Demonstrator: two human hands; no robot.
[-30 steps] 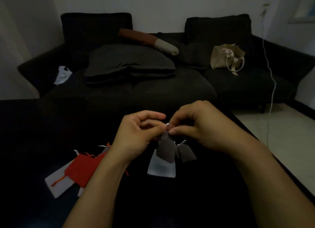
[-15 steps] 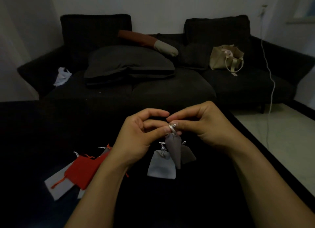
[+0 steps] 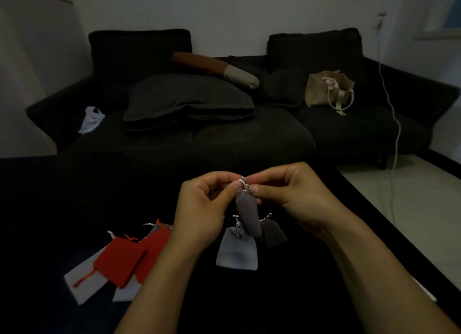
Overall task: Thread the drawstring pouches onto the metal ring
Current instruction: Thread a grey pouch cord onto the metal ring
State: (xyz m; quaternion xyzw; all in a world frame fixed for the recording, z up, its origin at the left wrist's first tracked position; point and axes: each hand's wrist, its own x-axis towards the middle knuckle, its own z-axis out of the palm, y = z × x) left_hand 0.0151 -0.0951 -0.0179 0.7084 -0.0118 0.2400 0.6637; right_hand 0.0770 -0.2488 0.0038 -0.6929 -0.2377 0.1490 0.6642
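My left hand (image 3: 204,209) and my right hand (image 3: 291,196) meet above the black table, fingertips pinching a small metal ring (image 3: 243,182) between them. A grey-brown drawstring pouch (image 3: 248,215) hangs straight down from the ring by its silver cord. Below it on the table lie a pale grey pouch (image 3: 237,252) and a dark grey pouch (image 3: 274,233). Two red pouches (image 3: 122,258) and pale grey ones (image 3: 84,282) lie in a loose pile to the left of my left forearm.
The black table (image 3: 62,196) fills the lower view; its right edge runs diagonally beside a pale floor. Behind it stands a dark sofa (image 3: 249,139) with cushions, a beige tote bag (image 3: 326,90) and a white cloth. A white cable (image 3: 396,124) hangs at the right.
Both hands rose slightly. The hanging pouch turned from lying against the others to dangling free and narrow below the ring.
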